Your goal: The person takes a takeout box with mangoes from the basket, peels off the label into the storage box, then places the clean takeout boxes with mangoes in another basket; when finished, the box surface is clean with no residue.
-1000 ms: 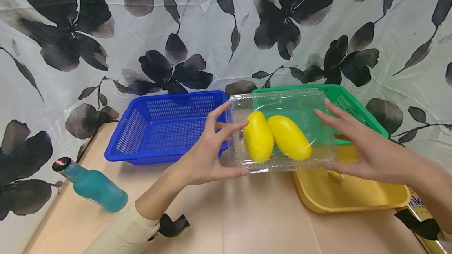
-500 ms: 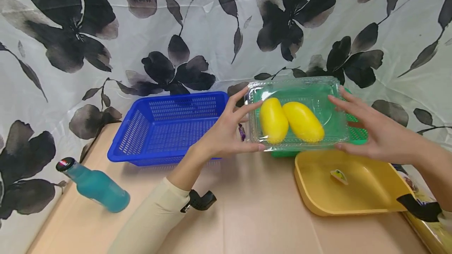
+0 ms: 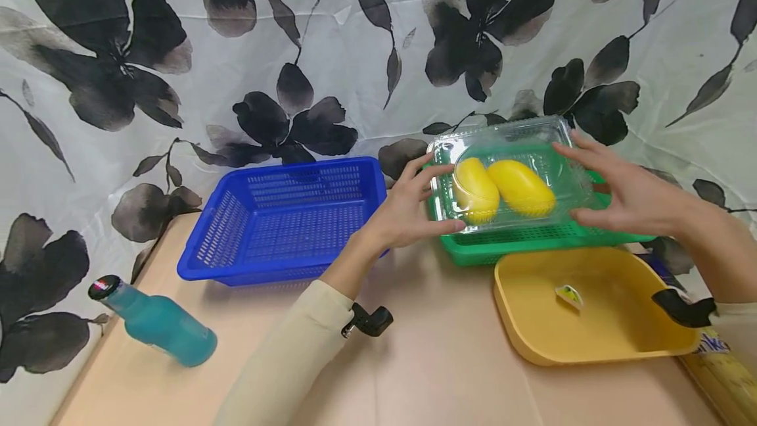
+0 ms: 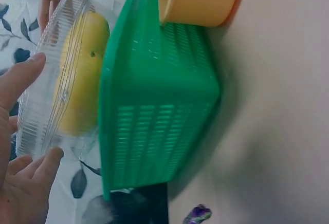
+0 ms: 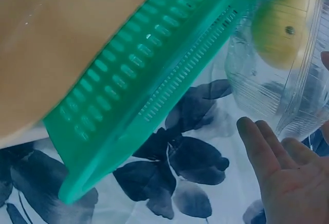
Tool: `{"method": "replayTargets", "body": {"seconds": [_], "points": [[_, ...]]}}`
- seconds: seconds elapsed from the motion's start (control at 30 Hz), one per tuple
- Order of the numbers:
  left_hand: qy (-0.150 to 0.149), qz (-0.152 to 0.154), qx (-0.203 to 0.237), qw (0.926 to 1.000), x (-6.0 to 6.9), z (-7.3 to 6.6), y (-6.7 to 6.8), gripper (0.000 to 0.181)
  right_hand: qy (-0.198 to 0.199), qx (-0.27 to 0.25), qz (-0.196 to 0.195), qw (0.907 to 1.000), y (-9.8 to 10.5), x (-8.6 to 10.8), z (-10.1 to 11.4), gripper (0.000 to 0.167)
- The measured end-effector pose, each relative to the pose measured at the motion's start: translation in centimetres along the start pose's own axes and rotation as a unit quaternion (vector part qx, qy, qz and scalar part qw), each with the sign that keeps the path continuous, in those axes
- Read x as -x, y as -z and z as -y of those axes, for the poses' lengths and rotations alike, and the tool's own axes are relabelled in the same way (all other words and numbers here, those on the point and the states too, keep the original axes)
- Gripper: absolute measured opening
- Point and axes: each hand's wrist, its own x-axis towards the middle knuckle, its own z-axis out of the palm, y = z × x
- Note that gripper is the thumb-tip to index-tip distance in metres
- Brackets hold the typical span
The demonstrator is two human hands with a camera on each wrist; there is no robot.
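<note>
My left hand [image 3: 402, 209] and right hand [image 3: 633, 189] hold a clear plastic clamshell container [image 3: 508, 150] by its two short ends, fingers at the upper edge and thumbs at the lower. Inside it lie two yellow mangoes, one on the left [image 3: 476, 199] and one on the right [image 3: 523, 187]. The container is tilted just above a green basket [image 3: 491, 250], whose interior it mostly covers. In the left wrist view, the mango side of the container [image 4: 36, 100] faces the basket's rim. Whether container and basket touch, I cannot tell.
Left of it stands a blue basket [image 3: 278, 273]. In front, a yellow tub [image 3: 532, 347] holds a small wedge-shaped item [image 3: 569, 297]. A teal bottle [image 3: 168, 331] lies at far left, and a yellow packet [image 3: 718, 373] at right. A purple wrapped item [image 4: 198, 214] is near the green basket.
Both hands have carried the container with the mangoes rightward and farther back, over the green basket. More of the yellow tub has come into sight.
</note>
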Motion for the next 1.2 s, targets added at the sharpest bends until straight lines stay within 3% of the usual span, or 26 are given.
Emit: {"method": "replayTargets", "body": {"seconds": [0.1,0.37,0.53,0.77,0.97,1.2], "points": [[0.003,0.009,0.024,0.9997,-0.3,0.7,-0.5,0.086,-0.008,-0.015,0.007,0.9998,-0.3,-0.1,-0.6,0.102],[0.032,0.060,0.023,0.9974,-0.3,1.8,-1.3,0.086,-0.019,-0.028,0.037,0.9987,-1.7,0.2,-2.4,0.094],[0.038,0.078,-0.021,0.9960,-1.2,1.9,-1.8,0.085,-0.044,-0.034,0.054,0.9970,-1.4,0.2,-3.4,0.092],[0.061,0.126,-0.076,0.9873,-2.0,1.4,-2.0,0.081,-0.062,-0.063,0.077,0.9931,-1.6,0.3,-4.7,0.079],[0.078,0.129,-0.132,0.9797,-2.0,1.3,-2.6,0.077,-0.050,-0.082,0.099,0.9905,-3.1,-0.1,-5.8,0.070],[0.072,0.124,-0.178,0.9736,-2.7,1.4,-3.3,0.057,-0.080,-0.081,0.120,0.9862,-4.2,-0.5,-6.0,0.068]]}}
